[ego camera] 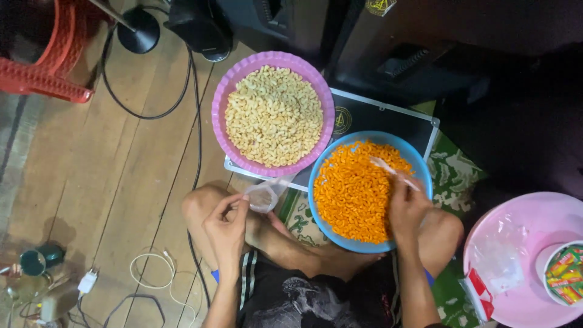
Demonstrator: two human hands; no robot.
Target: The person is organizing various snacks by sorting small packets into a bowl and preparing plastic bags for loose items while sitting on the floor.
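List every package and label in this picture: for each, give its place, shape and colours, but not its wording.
Small clear plastic bag: at the left hand, open-mouthed, transparent.
Round emblem sticker: on the dark case between the bowls, gold on black.
Sweets wrappers: in the white cup at right, green, red, yellow.
Red-and-white packet: pink tray's edge, flat.

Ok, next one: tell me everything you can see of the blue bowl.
The blue bowl is round, looks like plastic, with a smooth plain rim. It sits upright by the person's lap, on a patterned green mat, filled nearly to the rim with small orange curled snacks. Its upper left edge tucks under or against the purple bowl. The right hand reaches in over the near right side, holding a pale scoop above the snacks. The near rim meets the legs.
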